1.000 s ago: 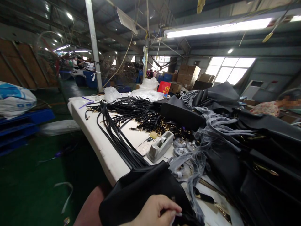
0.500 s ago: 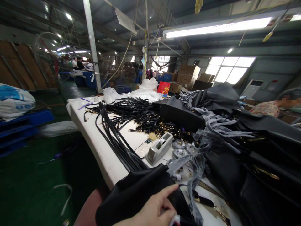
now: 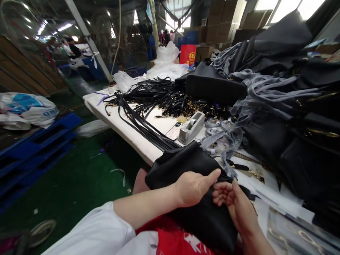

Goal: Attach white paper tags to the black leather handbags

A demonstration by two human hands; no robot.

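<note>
Bag (image 3: 183, 161) lies beneath our half-open left hand (image 3: 191, 189) and loosely curled right hand (image 3: 236, 203); we cannot tell whether either grips it.

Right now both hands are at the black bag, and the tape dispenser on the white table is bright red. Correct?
Not quite: the tape dispenser is grey, not bright red, as the head view shows. It is on the white table, and the left hand and right hand are at the black bag.
</note>
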